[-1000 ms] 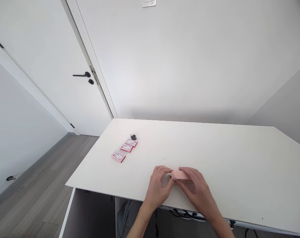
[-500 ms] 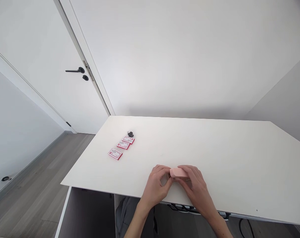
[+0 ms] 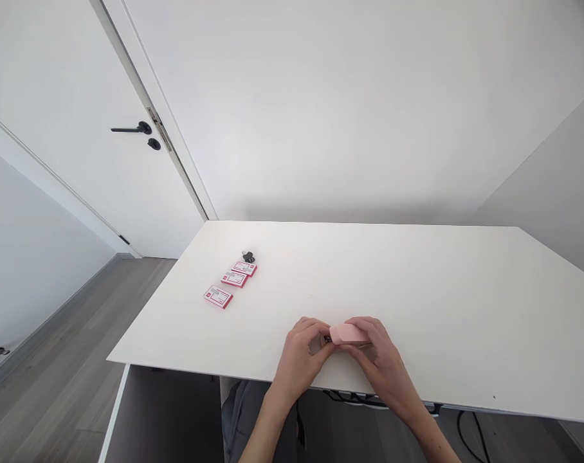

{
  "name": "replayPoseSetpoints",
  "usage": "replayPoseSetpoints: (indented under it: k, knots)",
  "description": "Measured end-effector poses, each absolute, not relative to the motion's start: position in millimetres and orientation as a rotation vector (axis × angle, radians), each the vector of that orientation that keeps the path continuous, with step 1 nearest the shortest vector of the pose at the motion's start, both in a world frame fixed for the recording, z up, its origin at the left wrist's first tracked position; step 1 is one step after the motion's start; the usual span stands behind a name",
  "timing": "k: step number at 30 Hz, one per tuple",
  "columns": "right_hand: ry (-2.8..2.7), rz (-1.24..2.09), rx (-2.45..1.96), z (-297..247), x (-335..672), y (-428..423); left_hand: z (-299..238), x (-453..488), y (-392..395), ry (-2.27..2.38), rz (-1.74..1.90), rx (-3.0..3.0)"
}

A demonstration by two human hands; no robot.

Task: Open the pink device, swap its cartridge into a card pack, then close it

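Note:
A small pink stapler [image 3: 348, 334] with rounded edges is held just above the front part of the white table [image 3: 408, 296]. My right hand [image 3: 379, 352] wraps round its right part, fingers over the top and thumb below. At its left end, my left hand [image 3: 302, 354] pinches with thumb and fingertips. A small dark, metallic bit [image 3: 327, 338] shows between these fingertips and the pink body; its details are too small to make out. My fingers hide much of the stapler's sides and underside.
Three small red-and-white boxes [image 3: 218, 296] lie at the table's left, with a small black object with a metal tip [image 3: 248, 256] behind them. A white wall [image 3: 350, 116] stands behind the table. Black cables [image 3: 354, 400] hang under its front edge. A door [image 3: 80, 161] is at the left.
The view has shifted slightly, so the table and boxes sit a little further left and higher. Both hands keep their hold on the stapler, with only slight finger movement.

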State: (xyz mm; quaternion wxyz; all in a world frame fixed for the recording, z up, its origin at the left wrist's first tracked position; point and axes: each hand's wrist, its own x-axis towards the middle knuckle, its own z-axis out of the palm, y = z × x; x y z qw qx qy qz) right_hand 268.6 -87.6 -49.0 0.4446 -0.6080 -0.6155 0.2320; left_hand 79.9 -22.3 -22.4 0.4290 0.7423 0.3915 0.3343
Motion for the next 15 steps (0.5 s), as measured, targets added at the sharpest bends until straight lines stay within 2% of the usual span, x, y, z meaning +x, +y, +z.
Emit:
replayPoseSetpoints:
  k: [9,15]
  knots:
    - [-1.211,0.815,-1.396,-54.9,267.7,-88.0,-24.6,81.5,-25.4,0.975,0.791,1.998]
    - [-1.108,0.818,-1.269,-46.3,276.5,-90.0,-23.0,79.9,-25.4,1.026,0.743,1.981]
